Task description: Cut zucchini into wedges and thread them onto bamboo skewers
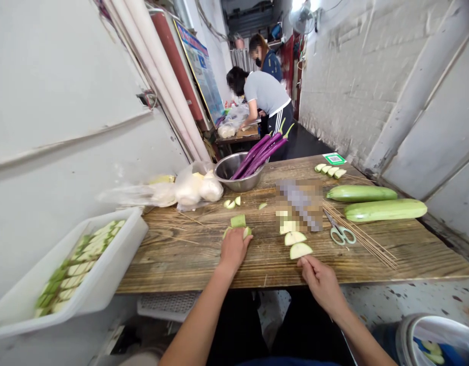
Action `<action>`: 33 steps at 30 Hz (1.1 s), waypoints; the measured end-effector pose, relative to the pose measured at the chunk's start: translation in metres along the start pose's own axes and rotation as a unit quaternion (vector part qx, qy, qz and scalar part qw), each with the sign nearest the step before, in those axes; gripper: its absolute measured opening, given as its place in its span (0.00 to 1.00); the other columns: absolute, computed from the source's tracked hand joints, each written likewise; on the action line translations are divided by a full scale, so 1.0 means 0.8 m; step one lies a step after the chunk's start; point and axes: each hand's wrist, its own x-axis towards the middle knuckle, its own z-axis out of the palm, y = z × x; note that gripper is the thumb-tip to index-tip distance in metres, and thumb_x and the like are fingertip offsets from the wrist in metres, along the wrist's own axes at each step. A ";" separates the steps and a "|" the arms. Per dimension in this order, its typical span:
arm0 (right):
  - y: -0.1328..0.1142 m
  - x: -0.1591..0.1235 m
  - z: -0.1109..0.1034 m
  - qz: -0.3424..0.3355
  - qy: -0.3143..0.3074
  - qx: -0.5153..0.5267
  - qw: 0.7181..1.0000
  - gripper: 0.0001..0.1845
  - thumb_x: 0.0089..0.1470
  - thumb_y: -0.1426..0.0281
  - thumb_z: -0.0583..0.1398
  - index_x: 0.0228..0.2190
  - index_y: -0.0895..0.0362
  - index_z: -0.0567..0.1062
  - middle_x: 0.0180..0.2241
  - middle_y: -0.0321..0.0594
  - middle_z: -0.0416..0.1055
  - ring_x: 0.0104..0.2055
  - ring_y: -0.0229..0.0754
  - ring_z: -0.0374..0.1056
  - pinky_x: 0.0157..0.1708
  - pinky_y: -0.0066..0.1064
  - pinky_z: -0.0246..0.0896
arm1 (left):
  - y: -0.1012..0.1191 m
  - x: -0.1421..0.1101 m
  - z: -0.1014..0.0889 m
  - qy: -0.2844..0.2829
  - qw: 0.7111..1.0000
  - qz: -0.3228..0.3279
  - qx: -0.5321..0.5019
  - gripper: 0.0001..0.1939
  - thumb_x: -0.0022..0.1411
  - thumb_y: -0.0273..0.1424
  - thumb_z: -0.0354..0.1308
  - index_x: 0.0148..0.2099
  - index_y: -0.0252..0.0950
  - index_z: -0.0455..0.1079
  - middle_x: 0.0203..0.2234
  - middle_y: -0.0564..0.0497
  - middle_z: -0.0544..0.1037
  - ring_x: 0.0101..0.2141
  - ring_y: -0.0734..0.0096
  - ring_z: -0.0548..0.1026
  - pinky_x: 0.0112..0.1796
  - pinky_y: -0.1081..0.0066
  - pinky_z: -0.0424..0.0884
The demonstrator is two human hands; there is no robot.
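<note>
My left hand (233,250) is closed over cut zucchini pieces (238,220) on the wooden table; its fingers partly cover them. My right hand (321,278), at the table's front edge, pinches the near end of a row of half-round zucchini slices (300,250). They line up as on a skewer, though the stick itself is hidden. The row's far end runs into a blurred patch beside a knife-like shape (299,203). A few small zucchini bits (230,204) lie beyond my left hand.
Two whole zucchini (385,210), scissors (343,235) and bamboo skewers (375,249) lie to the right. A steel bowl (238,184) of purple eggplants (259,156) stands behind, bagged white vegetables (199,189) beside it. A white tub (133,223) holds skewered slices at left. Two people work beyond.
</note>
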 end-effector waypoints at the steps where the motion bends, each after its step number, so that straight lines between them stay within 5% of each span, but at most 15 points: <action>1: 0.001 0.000 0.000 0.000 -0.004 0.002 1.000 0.16 0.59 0.62 0.48 0.27 0.57 0.68 0.20 0.36 0.66 0.22 0.37 0.62 0.20 0.24 0.53 | 0.001 0.002 0.002 -0.005 1.000 0.002 0.015 0.15 0.60 0.38 0.50 0.38 0.32 0.70 0.33 0.41 0.74 0.38 0.58 0.68 0.41 0.64 0.60; 14: 0.000 0.003 -0.003 -0.001 -0.030 -0.008 1.000 0.17 0.58 0.60 0.47 0.27 0.57 0.68 0.18 0.36 0.64 0.20 0.38 0.61 0.20 0.25 0.54 | 0.011 0.010 0.032 0.005 0.997 0.057 -0.051 0.13 0.63 0.33 0.44 0.38 0.32 0.67 0.35 0.39 0.70 0.42 0.57 0.65 0.44 0.61 0.58; 23: 0.021 0.006 -0.003 -0.002 -0.024 0.003 1.000 0.20 0.54 0.54 0.50 0.29 0.57 0.71 0.18 0.37 0.67 0.18 0.39 0.62 0.19 0.26 0.59 | 0.001 0.018 0.024 0.090 0.977 -0.032 -0.190 0.10 0.60 0.31 0.49 0.40 0.33 0.69 0.34 0.40 0.72 0.40 0.57 0.67 0.43 0.62 0.59; 28: 0.018 0.003 0.002 -0.021 0.014 -0.017 1.000 0.22 0.53 0.53 0.51 0.30 0.58 0.73 0.20 0.42 0.71 0.21 0.42 0.66 0.22 0.28 0.63 | -0.004 0.010 0.005 0.123 0.907 -0.102 -0.390 0.09 0.55 0.34 0.55 0.35 0.36 0.72 0.29 0.48 0.75 0.32 0.66 0.70 0.37 0.68 0.63; 33: -0.010 -0.016 0.016 -0.074 -0.025 -0.015 0.997 0.16 0.58 0.61 0.49 0.30 0.57 0.72 0.23 0.41 0.71 0.24 0.39 0.67 0.27 0.26 0.62 | 0.007 -0.005 -0.014 0.023 0.770 -0.179 -0.612 0.17 0.50 0.35 0.60 0.42 0.34 0.69 0.23 0.53 0.75 0.17 0.81 0.62 0.19 0.79 0.57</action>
